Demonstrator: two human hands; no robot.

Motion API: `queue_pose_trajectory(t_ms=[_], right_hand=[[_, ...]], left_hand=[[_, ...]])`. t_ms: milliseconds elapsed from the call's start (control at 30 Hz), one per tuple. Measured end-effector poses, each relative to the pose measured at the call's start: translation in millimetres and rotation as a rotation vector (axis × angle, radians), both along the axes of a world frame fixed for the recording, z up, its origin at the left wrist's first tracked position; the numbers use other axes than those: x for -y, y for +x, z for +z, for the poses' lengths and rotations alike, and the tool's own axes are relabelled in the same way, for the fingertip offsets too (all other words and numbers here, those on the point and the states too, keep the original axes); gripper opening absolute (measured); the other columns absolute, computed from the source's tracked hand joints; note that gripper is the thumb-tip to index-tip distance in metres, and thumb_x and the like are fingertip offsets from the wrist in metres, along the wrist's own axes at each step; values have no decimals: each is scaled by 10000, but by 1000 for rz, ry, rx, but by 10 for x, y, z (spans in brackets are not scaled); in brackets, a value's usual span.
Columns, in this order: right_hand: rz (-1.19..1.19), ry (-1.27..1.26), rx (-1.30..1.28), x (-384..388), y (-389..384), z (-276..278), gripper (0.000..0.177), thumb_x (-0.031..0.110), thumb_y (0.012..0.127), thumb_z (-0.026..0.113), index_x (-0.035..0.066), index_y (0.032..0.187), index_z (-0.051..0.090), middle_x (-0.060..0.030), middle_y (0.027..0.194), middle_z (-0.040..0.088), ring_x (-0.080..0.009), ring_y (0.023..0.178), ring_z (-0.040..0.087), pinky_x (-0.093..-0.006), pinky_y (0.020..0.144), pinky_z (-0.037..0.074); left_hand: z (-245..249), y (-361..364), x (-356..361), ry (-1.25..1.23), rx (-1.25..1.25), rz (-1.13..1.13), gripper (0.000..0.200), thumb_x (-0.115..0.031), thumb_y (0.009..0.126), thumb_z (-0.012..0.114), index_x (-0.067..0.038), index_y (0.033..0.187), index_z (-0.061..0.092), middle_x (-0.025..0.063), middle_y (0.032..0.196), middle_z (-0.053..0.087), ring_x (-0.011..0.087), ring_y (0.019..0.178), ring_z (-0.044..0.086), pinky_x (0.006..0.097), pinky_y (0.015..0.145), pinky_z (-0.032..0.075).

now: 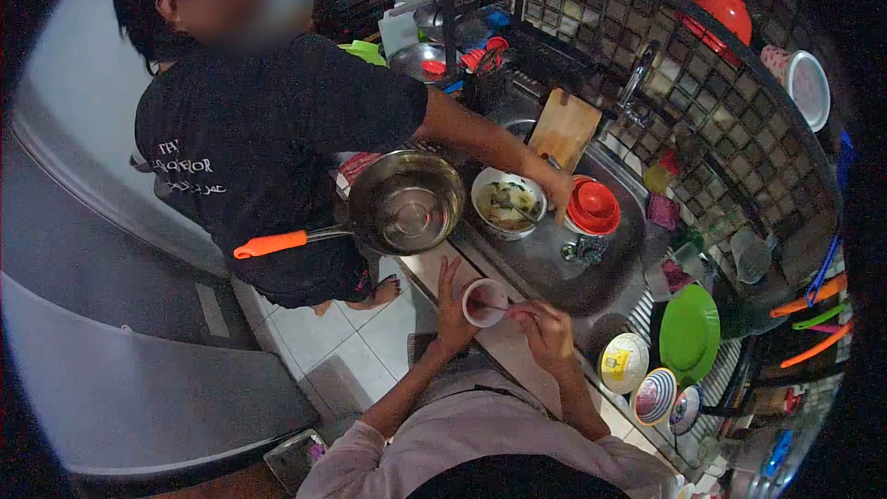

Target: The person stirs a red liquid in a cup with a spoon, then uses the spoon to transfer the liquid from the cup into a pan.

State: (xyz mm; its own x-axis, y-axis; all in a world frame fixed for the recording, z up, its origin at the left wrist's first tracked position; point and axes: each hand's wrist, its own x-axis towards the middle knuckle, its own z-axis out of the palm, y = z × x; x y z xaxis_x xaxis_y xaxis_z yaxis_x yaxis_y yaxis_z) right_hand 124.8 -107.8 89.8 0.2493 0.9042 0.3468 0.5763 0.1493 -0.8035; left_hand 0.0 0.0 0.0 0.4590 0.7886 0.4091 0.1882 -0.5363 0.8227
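Note:
My left hand (455,316) is closed round a small white cup (484,302) in front of my body, with some reddish content inside. My right hand (547,333) pinches the handle of a thin utensil, which looks like a spoon (497,307); its other end dips into the cup, and its tip is hidden there. Both hands are above the counter edge (462,263) beside the sink.
Another person in a dark shirt (286,129) stands at left, reaching to red bowls (592,206) in the sink (545,282). A steel pan (407,203) with an orange handle is near them. A bowl of food scraps (508,203), wooden board (564,127) and green plate (689,334) are around.

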Motion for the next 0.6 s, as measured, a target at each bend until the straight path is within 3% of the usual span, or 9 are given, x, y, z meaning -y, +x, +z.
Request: queue_pose_trajectory(t_ms=[67,267,367,500,567,600], right_hand=[[-2,40,-70,11,-10,-66,155,79,833,465,-28,810,575,-123,775,588,-155,547,555,-249,501,440],[-102,-35,11,-104,38,-55,161,64,832,453,-45,794,565,-125,733,577,-152,527,548,-251,491,434],[-113,97,-35,-132,-27,-160,150,61,826,460,-44,796,563,-131,736,580,-157,526,551,-257,489,435],[-73,0,57,-147,-30,-110,148,60,823,459,-41,795,564,-134,742,581,-162,531,555,-263,492,437],[-15,92,123,-133,-7,-163,97,49,791,490,0,833,564,-146,806,584,-276,722,591,-317,609,462],[-10,96,123,-149,-19,-87,97,49,791,490,0,833,564,-146,806,584,-276,722,591,-317,609,462]], left_hand=[[37,-16,-1,67,8,-30,528,-152,548,744,-47,1016,524,184,1284,248,380,1233,166,464,950,276],[37,66,-72,-36,-4,-73,491,-120,550,736,-22,979,518,192,1269,264,396,1224,177,476,925,316],[-87,-6,-92,8,-32,-106,508,-109,556,731,-19,1001,503,187,1264,278,382,1227,180,459,914,341],[-82,-45,-135,35,-22,-87,512,-88,560,723,-21,1012,492,179,1266,283,358,1232,186,431,902,364],[-39,-64,-146,-27,-111,-102,518,-69,562,716,-18,1020,481,172,1276,278,338,1232,202,405,888,385],[-21,-68,-141,-23,-111,-97,518,-69,562,716,-18,1020,481,172,1276,278,338,1232,202,405,888,385]])
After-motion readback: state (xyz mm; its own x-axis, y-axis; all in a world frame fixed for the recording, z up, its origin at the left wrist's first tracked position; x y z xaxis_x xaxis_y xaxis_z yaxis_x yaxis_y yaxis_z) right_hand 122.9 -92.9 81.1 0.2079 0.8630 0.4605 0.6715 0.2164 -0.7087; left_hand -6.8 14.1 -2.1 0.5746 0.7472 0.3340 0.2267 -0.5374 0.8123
